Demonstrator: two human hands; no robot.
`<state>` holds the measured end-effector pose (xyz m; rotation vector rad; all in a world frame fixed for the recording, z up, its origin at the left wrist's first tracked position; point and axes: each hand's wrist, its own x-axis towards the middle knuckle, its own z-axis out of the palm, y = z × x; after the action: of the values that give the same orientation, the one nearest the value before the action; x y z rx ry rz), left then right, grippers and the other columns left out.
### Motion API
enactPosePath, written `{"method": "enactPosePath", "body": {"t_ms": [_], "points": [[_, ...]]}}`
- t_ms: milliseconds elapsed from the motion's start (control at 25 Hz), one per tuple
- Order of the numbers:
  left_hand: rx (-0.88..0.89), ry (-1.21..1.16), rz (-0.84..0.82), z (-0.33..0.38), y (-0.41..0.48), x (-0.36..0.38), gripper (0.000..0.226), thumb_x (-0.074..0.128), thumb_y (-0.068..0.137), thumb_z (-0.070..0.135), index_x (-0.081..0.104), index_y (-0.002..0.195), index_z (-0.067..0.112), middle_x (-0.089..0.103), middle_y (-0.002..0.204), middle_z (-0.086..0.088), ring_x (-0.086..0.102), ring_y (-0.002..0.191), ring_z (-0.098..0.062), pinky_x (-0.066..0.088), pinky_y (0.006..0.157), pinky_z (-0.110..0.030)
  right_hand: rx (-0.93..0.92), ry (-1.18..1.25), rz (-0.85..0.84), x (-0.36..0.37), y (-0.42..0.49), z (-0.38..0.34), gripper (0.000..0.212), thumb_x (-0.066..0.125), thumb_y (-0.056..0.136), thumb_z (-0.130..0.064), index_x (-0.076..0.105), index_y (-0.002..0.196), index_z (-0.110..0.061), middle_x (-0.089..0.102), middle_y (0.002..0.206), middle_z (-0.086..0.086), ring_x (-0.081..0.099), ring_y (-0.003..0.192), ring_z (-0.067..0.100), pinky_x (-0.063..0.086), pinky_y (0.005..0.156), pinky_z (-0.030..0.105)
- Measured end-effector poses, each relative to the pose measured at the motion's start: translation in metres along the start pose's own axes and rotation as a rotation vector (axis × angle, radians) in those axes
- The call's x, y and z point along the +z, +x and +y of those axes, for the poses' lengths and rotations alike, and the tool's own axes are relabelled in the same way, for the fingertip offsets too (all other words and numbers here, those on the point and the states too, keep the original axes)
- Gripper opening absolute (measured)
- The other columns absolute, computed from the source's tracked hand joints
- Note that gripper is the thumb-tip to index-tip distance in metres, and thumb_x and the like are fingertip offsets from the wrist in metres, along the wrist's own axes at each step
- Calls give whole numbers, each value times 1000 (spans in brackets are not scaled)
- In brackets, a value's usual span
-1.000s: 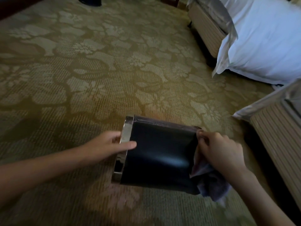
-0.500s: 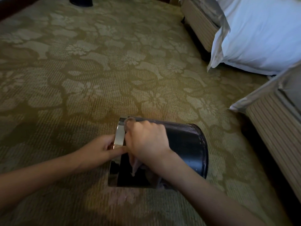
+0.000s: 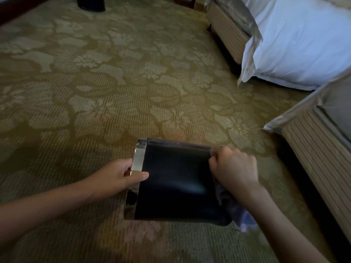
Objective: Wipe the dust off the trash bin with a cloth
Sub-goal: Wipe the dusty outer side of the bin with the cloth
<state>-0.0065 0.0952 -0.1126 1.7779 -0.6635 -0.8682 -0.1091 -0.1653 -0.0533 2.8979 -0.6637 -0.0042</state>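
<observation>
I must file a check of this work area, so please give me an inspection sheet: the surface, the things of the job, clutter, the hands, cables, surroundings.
Surface: patterned carpet, olive and beige; no spills seen.
Job's things: black trash bin tipped on its side, shiny metal rim band toward the left; greyish cloth bunched at the bin's base end.
Clutter: nothing seen on the carpet near the bin.
Hands: left hand has its grip on the rim band; right hand presses the cloth against the base end.
Cables: nothing seen.
Surroundings: bed with white pillow far right; striped bed base near right; dark object at top edge, unclear.
</observation>
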Motion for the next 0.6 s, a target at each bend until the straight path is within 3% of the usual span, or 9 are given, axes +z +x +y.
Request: {"method": "enactPosePath", "body": {"t_ms": [80, 240, 320, 440, 600], "points": [[0, 15, 5, 0, -1, 0, 33, 61, 85, 43, 67, 112, 25, 74, 110, 7, 71, 101, -9, 58, 87, -37, -130, 79, -26, -4, 9, -48, 27, 45, 91, -37, 66, 98, -22, 68, 92, 4, 66, 88, 29, 31, 63, 32], [57, 85, 18, 1, -7, 2, 55, 62, 77, 66, 70, 103, 19, 75, 102, -6, 72, 93, -24, 56, 82, -45, -438, 205, -77, -19, 6, -124, 25, 45, 94, -36, 64, 103, -21, 67, 99, 5, 63, 92, 29, 29, 66, 33], [43, 67, 6, 0, -8, 3, 42, 64, 82, 56, 70, 105, 22, 75, 105, 0, 72, 95, -17, 57, 84, -41, -359, 229, -62, -16, 9, -106, 26, 45, 95, -38, 64, 107, -25, 67, 101, 6, 64, 94, 29, 34, 67, 34], [9, 41, -11, 3, -9, 3, 29, 61, 85, 38, 68, 110, 25, 73, 110, 10, 70, 103, -8, 57, 87, -34, -71, 186, -103, -7, 4, -30, 32, 45, 95, -48, 65, 110, -28, 69, 105, 6, 65, 101, 31, 46, 76, 36], [-17, 49, 4, 1, -11, 5, 16, 64, 90, 24, 70, 104, 19, 75, 106, 5, 72, 95, -12, 60, 82, -32, 106, 283, -100, 0, -23, 53, 32, 47, 89, -60, 65, 113, -50, 63, 102, -6, 66, 97, 22, 50, 77, 36]]}}
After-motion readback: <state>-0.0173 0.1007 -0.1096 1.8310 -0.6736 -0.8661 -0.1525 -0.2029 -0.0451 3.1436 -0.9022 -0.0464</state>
